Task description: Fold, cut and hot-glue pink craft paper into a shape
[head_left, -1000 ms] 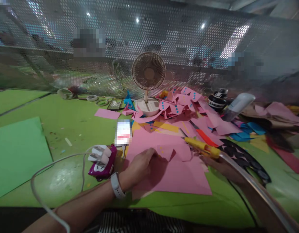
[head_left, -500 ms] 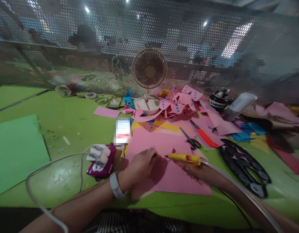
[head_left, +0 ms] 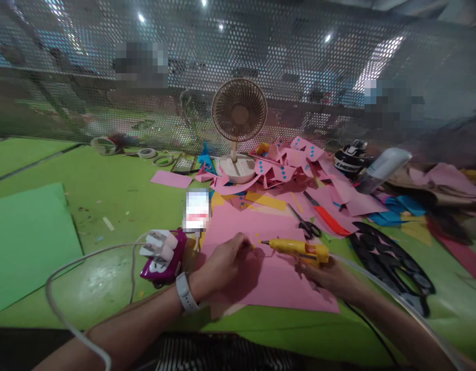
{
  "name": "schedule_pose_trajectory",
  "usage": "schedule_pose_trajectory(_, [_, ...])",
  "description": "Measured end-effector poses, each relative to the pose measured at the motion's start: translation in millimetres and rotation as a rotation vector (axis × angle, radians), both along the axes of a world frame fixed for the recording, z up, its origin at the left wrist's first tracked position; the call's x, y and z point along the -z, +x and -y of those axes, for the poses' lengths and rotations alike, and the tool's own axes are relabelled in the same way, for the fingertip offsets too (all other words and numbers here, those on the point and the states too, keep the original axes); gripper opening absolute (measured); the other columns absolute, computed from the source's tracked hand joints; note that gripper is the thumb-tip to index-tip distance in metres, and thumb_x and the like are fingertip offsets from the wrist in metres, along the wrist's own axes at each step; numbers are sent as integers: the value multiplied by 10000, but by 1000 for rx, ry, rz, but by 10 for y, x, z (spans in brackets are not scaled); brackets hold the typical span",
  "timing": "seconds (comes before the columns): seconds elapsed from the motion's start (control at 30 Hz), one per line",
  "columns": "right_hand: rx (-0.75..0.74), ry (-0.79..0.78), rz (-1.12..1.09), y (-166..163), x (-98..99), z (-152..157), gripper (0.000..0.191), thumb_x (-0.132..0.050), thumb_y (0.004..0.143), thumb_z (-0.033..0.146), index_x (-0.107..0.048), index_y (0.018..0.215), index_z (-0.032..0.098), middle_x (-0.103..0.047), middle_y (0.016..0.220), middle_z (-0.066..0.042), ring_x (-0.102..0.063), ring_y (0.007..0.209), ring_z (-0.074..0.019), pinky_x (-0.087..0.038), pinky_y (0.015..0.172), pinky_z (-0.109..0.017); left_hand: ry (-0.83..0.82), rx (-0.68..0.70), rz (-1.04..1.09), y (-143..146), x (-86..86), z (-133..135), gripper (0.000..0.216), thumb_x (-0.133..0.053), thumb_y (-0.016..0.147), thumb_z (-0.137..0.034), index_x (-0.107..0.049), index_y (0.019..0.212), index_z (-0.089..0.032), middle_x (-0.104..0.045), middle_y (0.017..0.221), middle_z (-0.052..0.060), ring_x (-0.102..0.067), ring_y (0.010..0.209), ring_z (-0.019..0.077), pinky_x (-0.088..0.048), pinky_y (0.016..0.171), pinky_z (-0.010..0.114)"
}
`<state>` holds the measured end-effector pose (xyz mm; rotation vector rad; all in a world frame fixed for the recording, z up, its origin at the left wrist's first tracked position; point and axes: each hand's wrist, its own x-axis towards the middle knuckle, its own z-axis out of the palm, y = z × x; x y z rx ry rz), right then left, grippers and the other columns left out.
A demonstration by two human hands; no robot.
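My right hand (head_left: 330, 275) is wrapped round the handle of a yellow hot glue gun (head_left: 292, 247). The gun's dark nozzle points left, towards the fingertips of my left hand (head_left: 226, 255). Those fingers are pinched together over a large pink sheet of paper (head_left: 276, 283), with a tiny yellow piece showing at their tips; its exact shape is too small to make out. A few small yellow bits (head_left: 258, 237) lie on the sheet by the nozzle. Black scissors (head_left: 309, 228) rest at the sheet's upper right edge.
A fan (head_left: 238, 116) stands at the back, beside piled pink paper cutouts (head_left: 288, 165). A phone (head_left: 197, 210) and a purple power strip with a plug (head_left: 164, 263) are on the left. An orange-red cutter (head_left: 330, 220), a black openwork piece (head_left: 392, 263) and a green sheet (head_left: 29, 237) lie about.
The glue gun has shifted slightly right, its nozzle a bit farther from the left fingertips and higher. My left hand stays pinched in nearly the same place.
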<state>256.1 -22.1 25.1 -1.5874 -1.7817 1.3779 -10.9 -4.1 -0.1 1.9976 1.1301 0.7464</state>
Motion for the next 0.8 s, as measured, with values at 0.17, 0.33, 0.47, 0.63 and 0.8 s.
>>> schedule_pose_trajectory(0.17, [10, -21, 13, -113, 7, 44, 418, -612, 752, 615, -678, 841, 212, -527, 556, 36, -470, 476, -105, -403, 448, -213, -42, -4, 62, -2, 2, -9, 139, -349, 987, -274, -458, 919, -219, -624, 814, 29, -564, 694, 172, -428, 640, 294])
schedule_pose_trajectory(0.33, [16, -15, 26, -138, 68, 41, 404, -601, 775, 604, -671, 831, 211, -524, 542, 42, -479, 481, -107, -404, 461, -214, -84, 19, 142, 10, -11, -4, 158, -356, 1006, -285, -473, 928, -211, -634, 871, 33, -587, 752, 166, -458, 685, 301])
schedule_pose_trajectory(0.47, [29, -35, 35, -139, 67, 55, 391, -604, 779, 594, -665, 831, 211, -525, 543, 42, -479, 477, -108, -392, 444, -212, -129, 14, 213, 24, 3, -11, 162, -380, 1004, -286, -495, 927, -201, -636, 915, 46, -600, 829, 175, -479, 740, 319])
schedule_pose_trajectory(0.63, [59, -11, 5, -187, 10, 82, 403, -618, 770, 580, -670, 920, 210, -505, 554, 53, -459, 463, -97, -390, 434, -207, -180, 19, 315, 41, 38, -34, 198, -401, 999, -310, -514, 885, -193, -616, 882, 44, -585, 817, 171, -488, 755, 327])
schedule_pose_trajectory(0.8, [165, 89, 34, -63, 59, 85, 423, -621, 720, 621, -663, 819, 211, -511, 531, 35, -476, 455, -115, -409, 415, -225, -204, 4, 361, 53, -23, -26, 198, -418, 988, -316, -516, 875, -187, -628, 897, 58, -600, 855, 182, -484, 802, 340])
